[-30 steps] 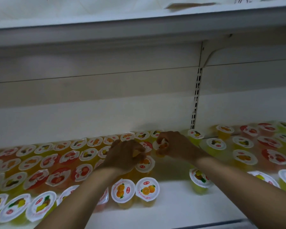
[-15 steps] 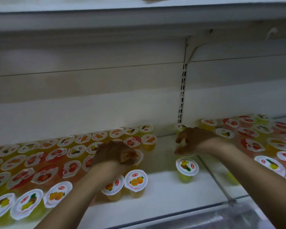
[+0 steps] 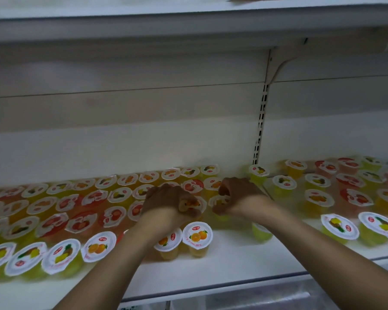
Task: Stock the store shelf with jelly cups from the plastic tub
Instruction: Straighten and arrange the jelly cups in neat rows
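Dim, flat light, greenish-grey cast. Brightest band: back wall (image 3: 121, 148) just above cups. Underside of upper shelf (image 3: 143, 25) shaded grey. Soft shadow on shelf (image 3: 222, 260) below forearms. No hard glare; faint sheen on cup lids (image 3: 197, 233) nearest front edge of shelf. Cups left and right of centre smeared, motion blur. Wide-angle bowing: upper shelf curves toward frame edges. Overall soft, compression-mushy.

Both forearms bare to frame edge, no sleeves visible. Left hand (image 3: 168, 203) & right hand (image 3: 238, 198): no gloves, no rings, no watch/bands at wrists. Nails not resolvable, img too soft. No other body parts visible.
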A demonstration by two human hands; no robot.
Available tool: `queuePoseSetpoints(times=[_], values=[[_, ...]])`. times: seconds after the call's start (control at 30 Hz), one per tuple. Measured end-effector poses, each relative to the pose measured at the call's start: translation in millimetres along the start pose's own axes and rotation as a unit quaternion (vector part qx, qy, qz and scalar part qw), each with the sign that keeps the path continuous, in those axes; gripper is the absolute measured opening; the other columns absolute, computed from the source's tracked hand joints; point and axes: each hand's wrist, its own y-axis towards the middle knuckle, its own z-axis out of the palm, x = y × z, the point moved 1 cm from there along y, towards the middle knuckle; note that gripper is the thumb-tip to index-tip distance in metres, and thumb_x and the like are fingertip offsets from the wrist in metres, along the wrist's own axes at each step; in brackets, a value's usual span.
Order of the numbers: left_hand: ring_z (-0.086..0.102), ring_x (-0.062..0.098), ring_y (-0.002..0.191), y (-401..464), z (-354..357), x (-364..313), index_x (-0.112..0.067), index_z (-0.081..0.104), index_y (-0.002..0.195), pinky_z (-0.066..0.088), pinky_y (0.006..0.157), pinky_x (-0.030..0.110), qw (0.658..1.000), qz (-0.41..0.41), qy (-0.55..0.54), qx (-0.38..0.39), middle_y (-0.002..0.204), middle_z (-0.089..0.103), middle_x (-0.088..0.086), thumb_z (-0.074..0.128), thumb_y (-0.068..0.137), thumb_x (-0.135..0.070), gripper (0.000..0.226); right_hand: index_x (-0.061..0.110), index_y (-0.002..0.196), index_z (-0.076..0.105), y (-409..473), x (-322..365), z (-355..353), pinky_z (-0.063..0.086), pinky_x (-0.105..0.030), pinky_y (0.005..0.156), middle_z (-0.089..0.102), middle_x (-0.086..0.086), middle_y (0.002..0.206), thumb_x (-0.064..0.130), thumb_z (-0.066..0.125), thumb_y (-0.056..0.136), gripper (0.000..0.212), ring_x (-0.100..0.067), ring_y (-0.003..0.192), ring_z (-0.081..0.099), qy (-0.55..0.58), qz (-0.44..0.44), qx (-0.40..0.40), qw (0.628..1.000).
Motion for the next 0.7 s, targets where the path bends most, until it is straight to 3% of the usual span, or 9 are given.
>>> queuePoseSetpoints(times=[0.2,0.3,0.43,0.57,0.63,0.7], values=[[0.041,0.014,0.126,-0.6,-2.9,-2.3,-0.042,0.06,0.119,0.021,0.108,0.031,1.0,-0.007,0.006,0.0,0.132,0.053,-0.012,0.055,0.086,-0.057,0.037,0.022,0.104,0.057,-0.5,2.1,6.7,0.042,-0.028,0.073,0.057,0.003,0.108,0.05,0.068,0.078,0.04,-0.015,0.096,0.054,-0.008,-0.009,-0.022,1.0],[0.043,0.013,0.124,-5.5,0.8,-0.5,-0.041,0.058,0.123,0.024,0.107,0.031,1.0,-0.009,-0.001,-0.022,0.132,0.053,-0.014,0.053,0.086,-0.059,0.041,0.029,0.107,0.062,-6.4,-2.2,-3.0,0.042,-0.027,0.075,0.053,0.01,0.108,0.056,0.065,0.08,0.038,-0.011,0.092,0.053,0.018,-0.003,-0.015,1.0],[0.051,0.009,0.116,-21.2,3.9,-1.9,-0.041,0.061,0.12,0.039,0.102,0.033,0.995,0.008,-0.072,-0.062,0.127,0.059,-0.018,0.049,0.089,-0.06,0.038,0.041,0.108,0.066,-23.2,-15.7,-32.3,0.04,-0.022,0.072,0.051,0.016,0.103,0.062,0.06,0.081,0.034,-0.005,0.088,0.05,0.019,0.009,-0.003,1.0],[0.055,0.004,0.111,-37.0,8.3,-6.0,-0.039,0.06,0.124,0.046,0.093,0.028,0.993,0.061,-0.078,-0.057,0.125,0.06,-0.02,0.044,0.09,-0.062,0.044,0.039,0.131,0.052,-44.1,-34.7,-38.3,0.04,-0.022,0.087,0.05,0.013,0.134,0.06,0.068,0.077,0.06,-0.008,0.112,0.053,-0.033,0.027,0.077,0.996],[0.053,0.005,0.114,-45.8,10.3,-6.2,-0.042,0.055,0.126,0.041,0.096,0.031,0.994,0.084,-0.035,-0.06,0.128,0.056,-0.022,0.033,0.086,-0.071,0.055,0.037,0.138,0.045,-54.1,-40.9,-32.5,0.04,-0.022,0.093,0.045,0.014,0.141,0.052,0.073,0.075,0.071,-0.009,0.121,0.05,-0.046,0.029,0.092,0.994],[0.045,0.006,0.12,-56.1,12.7,-5.5,-0.045,0.048,0.13,0.031,0.1,0.032,0.994,0.095,0.001,-0.054,0.131,0.05,-0.024,0.026,0.075,-0.078,0.067,0.034,0.139,0.046,-59.4,-42.6,-23.1,0.04,-0.021,0.093,0.048,0.013,0.14,0.038,0.073,0.077,0.068,-0.009,0.124,0.049,-0.062,0.017,0.057,0.996]])
